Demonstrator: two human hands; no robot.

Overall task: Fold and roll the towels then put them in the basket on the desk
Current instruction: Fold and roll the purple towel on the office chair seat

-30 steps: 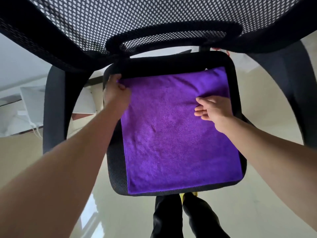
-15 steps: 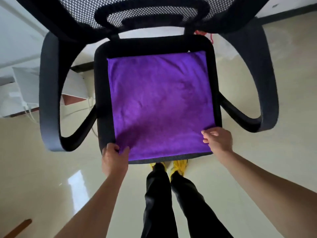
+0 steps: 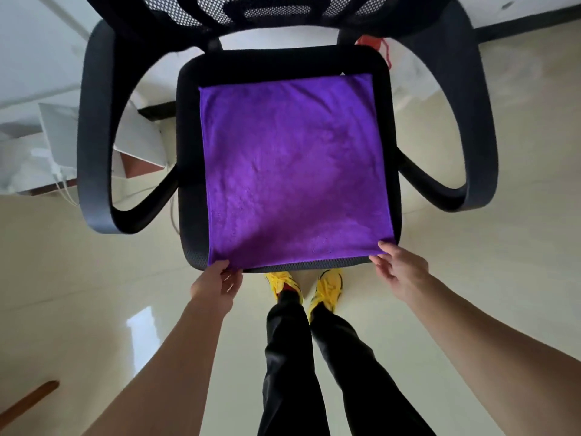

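Item: 1 purple towel, spread flat on the black seat of an office chair, within the seat's edges. Left hand: fingers curled at the towel's near-left corner; an actual pinch cannot be told. Right hand: fingers loosely spread, tips touching the near-right corner, nothing clasped. Below the hands: 2 yellow shoes on the glossy floor.

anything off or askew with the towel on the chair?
Nothing stands out. The purple towel lies flat and roughly square on the chair seat, left hand and right hand at its near corners.
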